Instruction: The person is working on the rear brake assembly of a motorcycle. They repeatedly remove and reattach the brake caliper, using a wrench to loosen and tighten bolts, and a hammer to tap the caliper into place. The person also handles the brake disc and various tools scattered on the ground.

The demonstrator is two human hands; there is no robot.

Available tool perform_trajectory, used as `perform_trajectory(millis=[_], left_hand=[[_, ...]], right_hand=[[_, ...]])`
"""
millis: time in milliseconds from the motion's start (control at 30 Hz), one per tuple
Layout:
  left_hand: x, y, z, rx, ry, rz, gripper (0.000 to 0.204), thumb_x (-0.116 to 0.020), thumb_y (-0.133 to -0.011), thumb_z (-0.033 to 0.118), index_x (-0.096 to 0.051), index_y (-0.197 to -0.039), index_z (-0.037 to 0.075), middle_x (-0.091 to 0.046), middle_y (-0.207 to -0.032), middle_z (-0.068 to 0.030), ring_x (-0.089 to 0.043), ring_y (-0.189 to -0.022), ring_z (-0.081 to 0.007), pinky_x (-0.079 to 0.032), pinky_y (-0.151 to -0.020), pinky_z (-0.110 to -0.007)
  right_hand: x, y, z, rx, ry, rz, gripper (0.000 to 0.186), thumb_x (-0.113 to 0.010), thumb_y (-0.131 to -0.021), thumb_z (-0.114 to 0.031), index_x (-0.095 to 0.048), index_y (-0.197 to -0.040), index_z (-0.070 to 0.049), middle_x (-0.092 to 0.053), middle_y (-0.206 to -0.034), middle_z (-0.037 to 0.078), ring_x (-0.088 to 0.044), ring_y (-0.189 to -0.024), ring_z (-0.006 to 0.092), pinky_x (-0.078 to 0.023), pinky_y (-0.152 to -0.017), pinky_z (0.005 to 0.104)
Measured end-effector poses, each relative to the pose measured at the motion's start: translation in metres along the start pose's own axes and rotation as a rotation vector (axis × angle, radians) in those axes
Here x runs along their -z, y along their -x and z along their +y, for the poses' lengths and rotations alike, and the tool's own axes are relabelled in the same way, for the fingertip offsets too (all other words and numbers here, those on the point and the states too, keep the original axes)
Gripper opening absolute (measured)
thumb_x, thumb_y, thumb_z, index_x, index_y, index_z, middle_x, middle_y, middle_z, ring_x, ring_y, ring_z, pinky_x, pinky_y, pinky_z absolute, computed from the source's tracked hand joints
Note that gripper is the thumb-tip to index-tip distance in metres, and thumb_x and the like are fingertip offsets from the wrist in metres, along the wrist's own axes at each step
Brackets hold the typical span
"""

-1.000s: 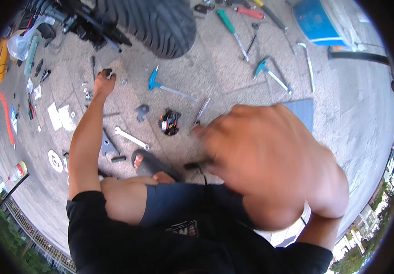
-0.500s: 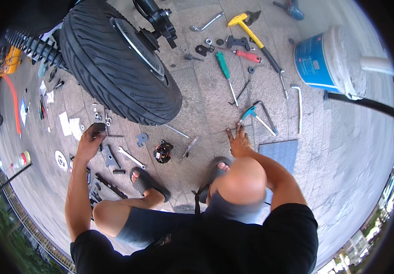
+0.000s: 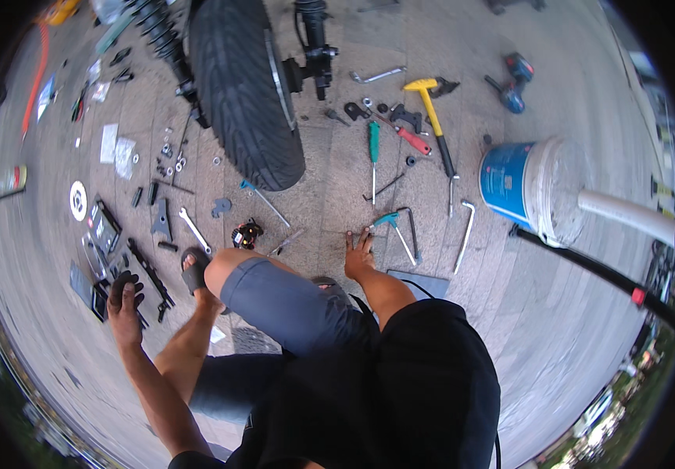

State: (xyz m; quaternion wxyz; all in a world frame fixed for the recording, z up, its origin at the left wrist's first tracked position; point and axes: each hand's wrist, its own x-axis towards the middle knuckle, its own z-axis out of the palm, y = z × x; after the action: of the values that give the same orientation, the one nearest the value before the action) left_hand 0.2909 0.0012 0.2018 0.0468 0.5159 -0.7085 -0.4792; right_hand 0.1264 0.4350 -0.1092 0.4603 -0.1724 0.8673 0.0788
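grey paved ground (image 3: pixel 556 328) in soft daylight.

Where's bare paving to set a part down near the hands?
Bare paving lies right of the right hand, between the bent bar and the blue bucket, and in front of the grey mat. Also open below the left hand. Crowded: the parts around the left hand, and the tools beside the tyre.

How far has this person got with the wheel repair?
Done: small parts and tools, such as a green screwdriver, are laid out on the paving. In hand: the left hand grips a dark part; the right hand rests by a teal tool. Left: the tyre stands untouched.
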Motion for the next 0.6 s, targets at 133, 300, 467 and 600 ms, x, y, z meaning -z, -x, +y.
perform_trajectory(millis=[133,300,467,600], left_hand=[[0.018,0.036,-0.014,-0.010,0.170,0.135,0.034,-0.059,-0.094,0.027,-0.058,-0.121,0.007,-0.063,-0.112,-0.0043,-0.062,-0.096,-0.0158,-0.049,-0.078,-0.029],[0.016,0.031,-0.002,-0.043,0.101,0.063,0.035,-0.060,-0.094,0.027,-0.059,-0.121,0.006,-0.064,-0.110,-0.0048,-0.062,-0.094,-0.0158,-0.048,-0.079,-0.029],[-0.008,-0.005,-0.007,-0.105,-0.107,-0.115,0.034,-0.060,-0.092,0.023,-0.059,-0.119,0.002,-0.065,-0.106,-0.0057,-0.059,-0.093,-0.0141,-0.047,-0.081,-0.028],[-0.015,-0.024,-0.009,-0.215,-0.368,-0.256,0.038,-0.061,-0.090,0.022,-0.059,-0.117,-0.004,-0.065,-0.104,-0.0109,-0.060,-0.093,-0.0179,-0.048,-0.084,-0.032]], right_hand=[[0.005,0.004,-0.001,0.023,-0.028,-0.007,0.089,-0.060,-0.082,-0.017,-0.005,-0.153,-0.012,0.008,-0.151,0.035,-0.007,-0.139,0.0530,-0.043,-0.100,0.0479],[-0.002,0.002,0.003,0.025,-0.086,0.035,0.089,-0.060,-0.082,-0.015,-0.005,-0.153,-0.012,0.009,-0.151,0.036,-0.007,-0.139,0.0536,-0.043,-0.101,0.0482],[-0.013,-0.004,0.006,0.035,-0.060,0.080,0.089,-0.060,-0.082,-0.016,-0.006,-0.153,-0.013,0.010,-0.151,0.036,-0.005,-0.139,0.0544,-0.042,-0.102,0.0496],[-0.012,-0.003,0.006,0.030,-0.124,0.077,0.089,-0.060,-0.081,-0.017,-0.007,-0.153,-0.014,0.011,-0.150,0.036,-0.001,-0.140,0.0541,-0.039,-0.105,0.0490]])
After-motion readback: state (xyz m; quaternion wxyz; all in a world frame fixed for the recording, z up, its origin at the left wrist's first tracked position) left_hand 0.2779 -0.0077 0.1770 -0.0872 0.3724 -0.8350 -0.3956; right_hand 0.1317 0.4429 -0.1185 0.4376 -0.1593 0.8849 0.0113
